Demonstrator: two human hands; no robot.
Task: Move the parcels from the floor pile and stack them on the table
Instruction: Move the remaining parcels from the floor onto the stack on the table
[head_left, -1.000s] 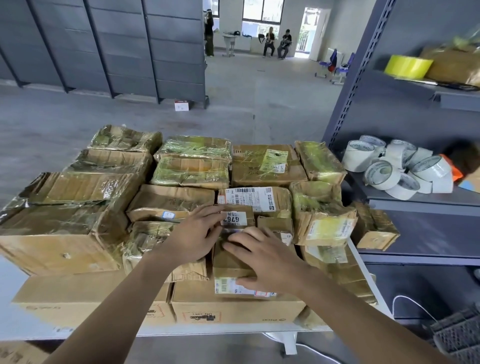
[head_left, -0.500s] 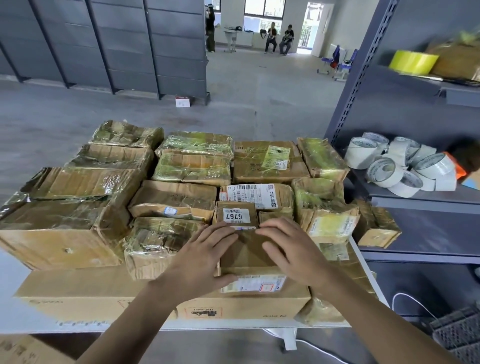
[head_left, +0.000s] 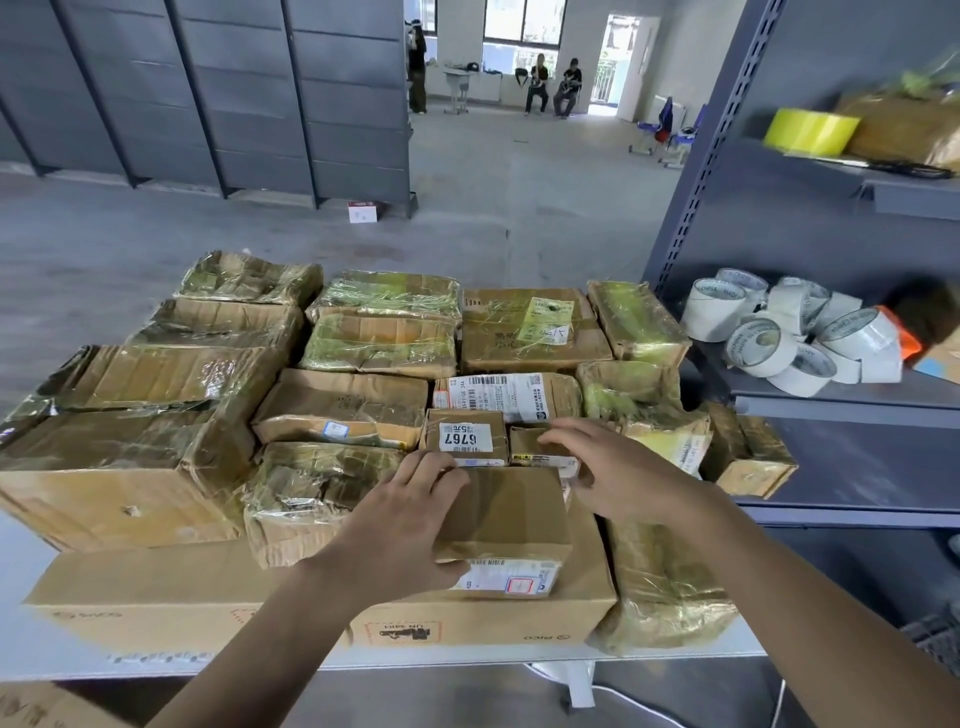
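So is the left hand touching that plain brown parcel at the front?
Touching. Head view: the left hand grips the parcel, fingers over its far edge, thumb on its near face.

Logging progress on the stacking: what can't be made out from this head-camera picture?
Head view:
1. The floor pile: outside the frame; only a box corner shows, cut by the bottom-left edge.
2. The small parcel: left side covered by the left hand; its label print is too small.
3. The right hand: its contact with that parcel is unclear.
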